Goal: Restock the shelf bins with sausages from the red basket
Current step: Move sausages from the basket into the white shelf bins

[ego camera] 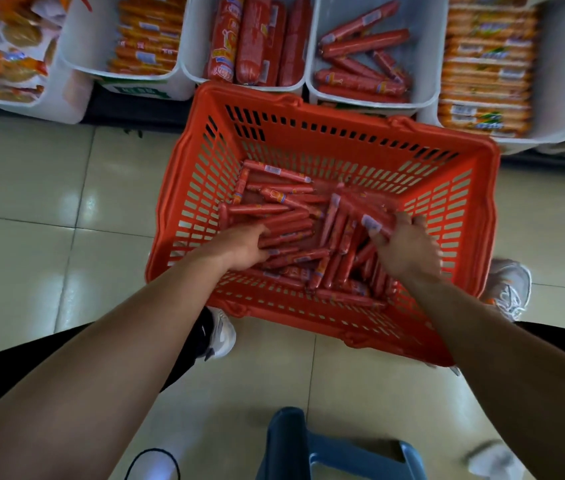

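Observation:
The red basket (475, 188) stands on the tiled floor in front of me, holding a loose heap of thin red sausages (291, 216). Both my hands are down inside it. My left hand (243, 247) grips a few sausages at the left of the heap. My right hand (405, 244) is closed around a bundle of sausages lifted slightly at the right, blurred by motion. Beyond the basket, a white shelf bin (430, 64) holds several of the same thin sausages with room at its back.
Other white bins line the shelf: thick red sausages (260, 39) left of the target bin, orange packs (149, 36) further left, orange packs (485, 64) at right. A blue plastic stool (326, 448) sits under me. My shoes flank the basket.

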Demonstrator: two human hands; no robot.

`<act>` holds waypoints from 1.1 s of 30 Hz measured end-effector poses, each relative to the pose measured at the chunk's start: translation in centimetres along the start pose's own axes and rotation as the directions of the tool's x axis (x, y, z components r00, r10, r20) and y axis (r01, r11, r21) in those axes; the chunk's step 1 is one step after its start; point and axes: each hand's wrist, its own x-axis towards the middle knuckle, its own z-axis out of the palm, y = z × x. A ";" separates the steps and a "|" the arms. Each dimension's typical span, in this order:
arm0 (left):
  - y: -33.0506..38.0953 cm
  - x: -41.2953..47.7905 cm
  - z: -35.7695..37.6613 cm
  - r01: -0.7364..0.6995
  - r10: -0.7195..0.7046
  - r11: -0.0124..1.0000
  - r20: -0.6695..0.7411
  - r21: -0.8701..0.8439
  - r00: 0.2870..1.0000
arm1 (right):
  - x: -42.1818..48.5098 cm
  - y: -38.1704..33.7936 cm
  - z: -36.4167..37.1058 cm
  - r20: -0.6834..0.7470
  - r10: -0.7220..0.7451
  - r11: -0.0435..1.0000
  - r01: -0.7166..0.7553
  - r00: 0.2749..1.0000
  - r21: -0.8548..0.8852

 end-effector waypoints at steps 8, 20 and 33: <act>3.7 2.2 1.1 -0.114 0.112 0.993 0.066 0.023 0.991 | 0.4 -2.3 3.9 0.241 0.192 0.910 -0.265 0.951 0.320; 5.4 4.2 2.9 -0.166 0.147 0.985 0.264 0.050 0.953 | 1.6 0.0 4.7 0.414 0.088 0.844 -0.288 0.906 0.452; 5.0 4.7 4.8 -0.192 0.144 0.977 0.383 0.091 0.912 | -0.9 0.9 4.8 0.406 0.100 0.898 -0.258 0.908 0.357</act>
